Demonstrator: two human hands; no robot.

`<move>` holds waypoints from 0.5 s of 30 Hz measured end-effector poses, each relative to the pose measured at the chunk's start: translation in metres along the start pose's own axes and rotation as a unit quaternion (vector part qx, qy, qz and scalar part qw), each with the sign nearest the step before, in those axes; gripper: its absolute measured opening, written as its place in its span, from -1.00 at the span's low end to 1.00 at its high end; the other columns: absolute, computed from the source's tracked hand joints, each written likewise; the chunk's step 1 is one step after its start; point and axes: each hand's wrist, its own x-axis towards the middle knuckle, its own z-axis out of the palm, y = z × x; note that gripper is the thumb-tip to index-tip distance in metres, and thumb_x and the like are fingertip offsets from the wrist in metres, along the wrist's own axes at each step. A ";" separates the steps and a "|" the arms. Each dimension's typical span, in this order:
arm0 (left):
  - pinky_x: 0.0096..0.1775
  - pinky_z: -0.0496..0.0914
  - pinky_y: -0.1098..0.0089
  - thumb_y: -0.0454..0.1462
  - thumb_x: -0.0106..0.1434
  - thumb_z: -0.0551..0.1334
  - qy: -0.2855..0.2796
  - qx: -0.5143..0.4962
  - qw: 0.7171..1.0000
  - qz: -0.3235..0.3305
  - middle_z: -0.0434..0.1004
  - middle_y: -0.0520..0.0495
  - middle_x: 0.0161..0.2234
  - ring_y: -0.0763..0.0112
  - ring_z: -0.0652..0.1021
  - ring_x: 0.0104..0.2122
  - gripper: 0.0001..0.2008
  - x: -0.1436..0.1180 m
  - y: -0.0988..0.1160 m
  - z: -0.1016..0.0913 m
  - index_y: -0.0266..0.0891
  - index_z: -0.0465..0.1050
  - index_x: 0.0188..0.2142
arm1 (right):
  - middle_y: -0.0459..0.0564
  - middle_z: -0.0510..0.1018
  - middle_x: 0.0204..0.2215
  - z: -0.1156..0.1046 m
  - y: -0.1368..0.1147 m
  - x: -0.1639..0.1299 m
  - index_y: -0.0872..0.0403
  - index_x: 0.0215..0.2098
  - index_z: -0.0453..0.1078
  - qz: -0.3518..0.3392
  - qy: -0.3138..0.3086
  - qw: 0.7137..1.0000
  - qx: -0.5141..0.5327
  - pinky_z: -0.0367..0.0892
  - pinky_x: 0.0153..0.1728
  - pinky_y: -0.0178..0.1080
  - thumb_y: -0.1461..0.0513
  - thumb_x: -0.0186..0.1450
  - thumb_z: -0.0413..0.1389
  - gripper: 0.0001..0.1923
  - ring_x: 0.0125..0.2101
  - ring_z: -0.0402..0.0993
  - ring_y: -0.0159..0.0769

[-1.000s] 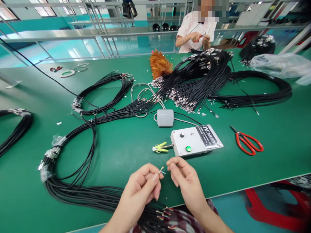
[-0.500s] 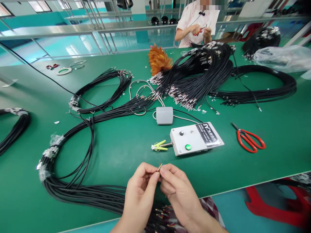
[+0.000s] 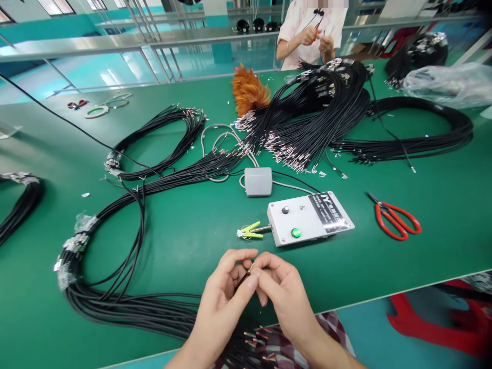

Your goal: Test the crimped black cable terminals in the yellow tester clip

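Pinching one cable end (image 3: 249, 268), left hand (image 3: 223, 302) meets right hand (image 3: 286, 294).

The green tabletop (image 3: 442, 205) held black cable bundles (image 3: 315, 118), a white box (image 3: 309, 218), a grey pedal (image 3: 258, 181) and red scissors (image 3: 395, 221).

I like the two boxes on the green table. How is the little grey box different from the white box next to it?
The grey box is smaller and plain on top; the white box is bigger, with a black knob, a green button and a black label. The grey box lies farther from the hands; the white box lies nearer and has a yellow-green clip at its left end. Both lie flat on the green table with cords leading off.
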 end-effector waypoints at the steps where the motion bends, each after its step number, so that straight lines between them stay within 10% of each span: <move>1: -0.30 0.46 0.43 -0.23 0.19 0.34 -0.008 -0.004 1.000 0.002 0.48 -0.08 -0.26 0.32 0.53 -0.30 -0.79 0.001 0.001 0.000 -0.19 0.56 -0.17 | -0.29 0.25 -0.72 0.000 0.001 0.000 0.09 -0.45 0.34 -0.011 0.000 1.000 -0.008 0.02 -0.63 -0.42 0.12 0.17 0.22 -0.78 -0.70 0.10 -0.56; 9: -0.51 0.31 0.54 -0.19 0.24 0.32 0.060 -0.090 0.994 -0.017 0.38 0.08 -0.43 0.59 0.35 -0.59 -0.85 0.006 -0.011 0.006 -0.22 0.44 -0.33 | -0.19 0.34 -0.53 -0.002 0.000 0.001 0.08 -0.49 0.32 -0.110 0.005 0.990 -0.093 0.20 -0.60 -0.41 0.16 0.28 0.16 -0.77 -0.62 0.29 -0.54; 15: -0.52 0.30 0.51 -0.21 0.34 0.19 0.068 0.056 0.996 0.032 0.35 0.07 -0.37 0.55 0.36 -0.57 -0.89 -0.001 -0.020 0.008 -0.18 0.37 -0.30 | -0.12 0.38 -0.43 -0.013 0.004 0.001 0.05 -0.43 0.37 -0.215 0.038 0.944 -0.247 0.28 -0.49 -0.38 0.24 0.32 0.11 -0.85 -0.50 0.33 -0.47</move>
